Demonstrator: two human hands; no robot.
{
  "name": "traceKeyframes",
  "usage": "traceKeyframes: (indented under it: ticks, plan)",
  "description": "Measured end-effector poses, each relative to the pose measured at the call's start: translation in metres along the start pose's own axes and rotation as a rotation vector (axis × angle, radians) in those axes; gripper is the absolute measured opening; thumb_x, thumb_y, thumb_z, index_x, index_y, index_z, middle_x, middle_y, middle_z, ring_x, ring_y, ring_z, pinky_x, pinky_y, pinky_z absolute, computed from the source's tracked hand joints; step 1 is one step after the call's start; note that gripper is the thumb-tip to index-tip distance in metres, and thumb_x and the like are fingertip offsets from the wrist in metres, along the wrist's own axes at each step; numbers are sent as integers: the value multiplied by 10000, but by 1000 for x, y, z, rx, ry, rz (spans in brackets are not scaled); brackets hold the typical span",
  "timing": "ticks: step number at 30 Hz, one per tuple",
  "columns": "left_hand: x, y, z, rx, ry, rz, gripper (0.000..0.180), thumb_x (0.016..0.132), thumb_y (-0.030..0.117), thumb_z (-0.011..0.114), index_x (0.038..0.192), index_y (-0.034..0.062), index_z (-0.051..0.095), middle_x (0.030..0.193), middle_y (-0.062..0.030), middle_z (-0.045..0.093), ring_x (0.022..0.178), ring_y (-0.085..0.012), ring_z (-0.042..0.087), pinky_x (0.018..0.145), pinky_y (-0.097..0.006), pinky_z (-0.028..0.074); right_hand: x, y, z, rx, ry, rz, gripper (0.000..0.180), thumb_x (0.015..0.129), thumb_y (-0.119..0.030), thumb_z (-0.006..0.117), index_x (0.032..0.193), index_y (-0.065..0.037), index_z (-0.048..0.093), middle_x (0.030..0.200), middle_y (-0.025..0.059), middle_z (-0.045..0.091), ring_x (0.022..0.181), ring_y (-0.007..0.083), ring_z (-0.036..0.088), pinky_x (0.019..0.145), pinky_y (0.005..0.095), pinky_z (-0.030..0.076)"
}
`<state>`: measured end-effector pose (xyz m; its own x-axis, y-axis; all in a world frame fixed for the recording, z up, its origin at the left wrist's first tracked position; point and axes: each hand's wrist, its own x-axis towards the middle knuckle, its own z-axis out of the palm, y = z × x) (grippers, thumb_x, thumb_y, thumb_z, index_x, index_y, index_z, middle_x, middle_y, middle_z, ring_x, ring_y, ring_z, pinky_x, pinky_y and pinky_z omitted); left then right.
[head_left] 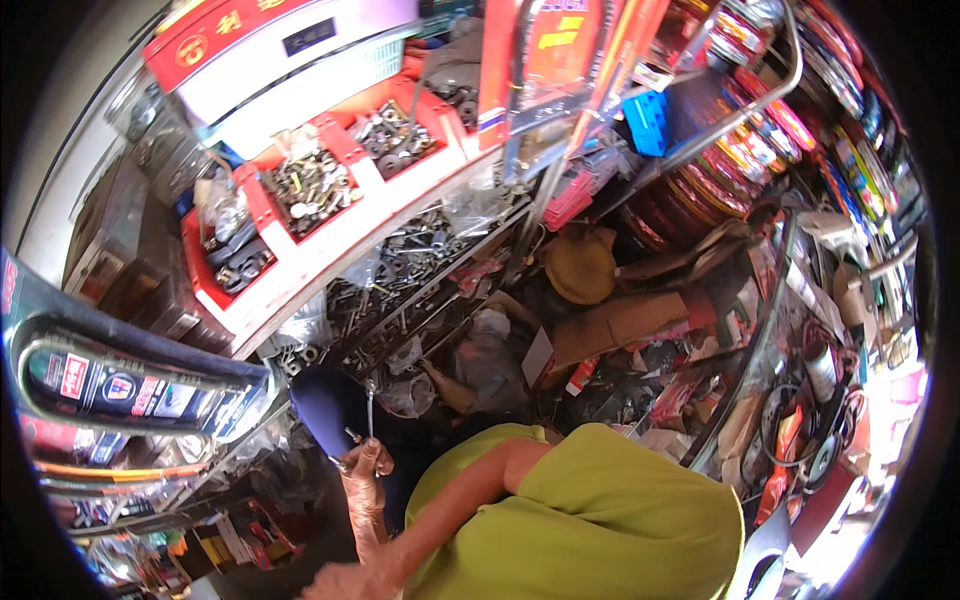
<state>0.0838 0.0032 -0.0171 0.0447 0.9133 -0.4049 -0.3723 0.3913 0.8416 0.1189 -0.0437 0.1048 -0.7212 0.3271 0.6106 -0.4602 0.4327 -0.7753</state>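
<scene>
My left hand [366,462] is raised at the lower middle, with its fingers closed round a slim, shiny metal wrench [371,405] that points up. A second small metal piece shows by the fingers, too small to name. Behind the wrench lies a dark blue rounded surface [328,408], perhaps a knee. From the green sleeve my right arm crosses in front of the left forearm. My right hand [345,582] is low by the bottom edge, partly cut off, and its fingers do not show clearly.
Red bins [345,150] of mixed metal fittings sit on a shelf at the upper left. Below it, a tray holds many loose metal tools [400,255]. A yellow round item [580,266] and a cardboard box [620,328] lie ahead. Packaged saws [130,385] hang at left.
</scene>
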Motion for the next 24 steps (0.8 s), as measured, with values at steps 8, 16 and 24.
traceKeyframes:
  ticks: [8,16,24]
  plan:
    - [8,-9,2,334,-17,40,406,844,272,698,551,56,517,543,9,452,495,-87,413,489,-254,311,-1,14,41,306,-82,-82,298,847,-306,575,823,-9,556,766,199,561,724,385,577,644,471,478]
    - [10,-6,6,394,-55,-12,404,854,238,690,541,69,500,536,25,434,486,-76,390,490,-246,298,-1,13,47,374,-89,-112,283,844,-290,579,818,-9,553,755,194,557,714,380,572,638,465,473]
    - [13,-21,10,273,16,26,385,864,215,667,551,69,497,531,8,434,477,-90,394,476,-261,302,1,13,49,398,-102,-130,268,840,-274,584,812,-9,551,745,190,552,704,374,567,632,459,467]
